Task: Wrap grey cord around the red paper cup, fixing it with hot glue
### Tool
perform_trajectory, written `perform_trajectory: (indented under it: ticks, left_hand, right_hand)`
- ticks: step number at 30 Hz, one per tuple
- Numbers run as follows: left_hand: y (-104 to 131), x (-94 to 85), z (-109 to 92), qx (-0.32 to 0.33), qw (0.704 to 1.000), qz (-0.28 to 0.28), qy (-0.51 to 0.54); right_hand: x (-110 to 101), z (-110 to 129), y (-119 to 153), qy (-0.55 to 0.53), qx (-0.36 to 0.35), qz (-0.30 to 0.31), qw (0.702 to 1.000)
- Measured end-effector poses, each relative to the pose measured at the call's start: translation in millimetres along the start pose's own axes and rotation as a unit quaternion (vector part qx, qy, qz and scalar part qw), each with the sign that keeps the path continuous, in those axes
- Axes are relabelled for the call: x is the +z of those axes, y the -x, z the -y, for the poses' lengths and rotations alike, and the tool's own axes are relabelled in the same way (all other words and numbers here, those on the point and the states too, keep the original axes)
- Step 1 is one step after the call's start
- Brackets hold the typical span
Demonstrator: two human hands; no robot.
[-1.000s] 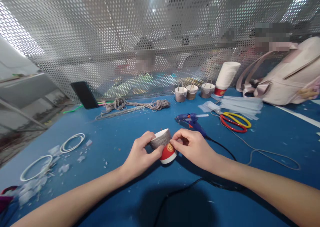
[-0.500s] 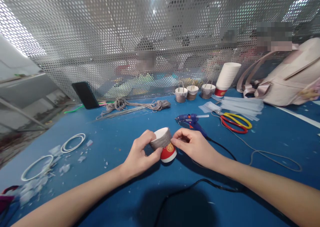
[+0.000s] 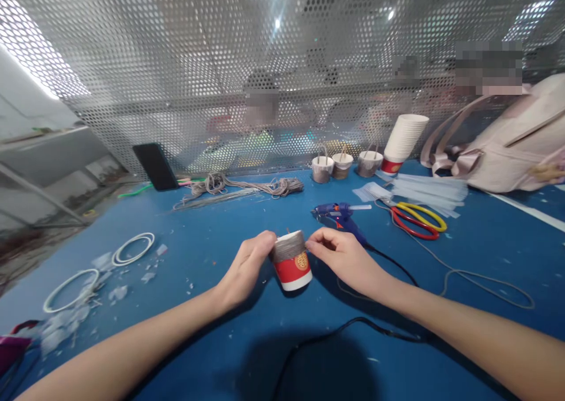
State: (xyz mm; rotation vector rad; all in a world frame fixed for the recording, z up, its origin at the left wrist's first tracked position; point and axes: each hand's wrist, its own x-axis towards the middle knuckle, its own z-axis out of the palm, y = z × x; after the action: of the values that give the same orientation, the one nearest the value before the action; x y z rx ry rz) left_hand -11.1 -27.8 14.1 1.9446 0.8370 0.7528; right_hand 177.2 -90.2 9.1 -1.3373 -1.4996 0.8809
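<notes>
A paper cup, red and white with a gold emblem, has grey cord wound round its upper part. It tilts just above the blue table. My left hand is closed on the cup's left side, some fingers hidden behind it. At the cup's right edge, my right hand pinches its thumb and forefinger together on the cord. A loose length of that cord trails under the right wrist and loops to the right. Beyond this hand lies a blue glue gun with a clear stick in its back.
Red and yellow scissors lie right, beside glue sticks. Three cord-wrapped cups and a cup stack stand at the back. Cord bundles, a phone, white rings, a bag and a black cable surround.
The cup has turned more upright, and more of its red band shows. My left thumb has moved off the cup's front. My right hand stays beside the cup, still pinching.
</notes>
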Motion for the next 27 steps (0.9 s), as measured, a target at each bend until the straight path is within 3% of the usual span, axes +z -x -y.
perform_trajectory:
  ticks: [3, 7, 12, 21, 27]
  left_hand:
    - [-1.9, 1.4, -3.6, -0.059, 0.997, -0.003, 0.045]
    - [-3.9, 0.7, -8.6, -0.079, 0.994, -0.014, 0.073]
    - [-4.7, -5.1, -18.5, -0.063, 0.996, -0.011, 0.056]
    - [-0.9, -11.1, -28.8, -0.015, 0.998, 0.054, 0.03]
    - [4.3, -12.7, -33.7, 0.002, 0.996, 0.085, 0.017]
  right_hand:
    - [-2.0, 1.5, 0.8, -0.007, 0.035, 0.008, 0.999]
    - [-3.4, 0.2, 3.2, -0.062, 0.08, 0.044, 0.994]
    - [-0.5, -3.0, 5.6, -0.137, 0.097, 0.06, 0.984]
    - [5.3, -4.8, 12.7, -0.063, 0.075, 0.077, 0.992]
    - [12.1, -2.2, 15.6, -0.121, 0.059, 0.079, 0.988]
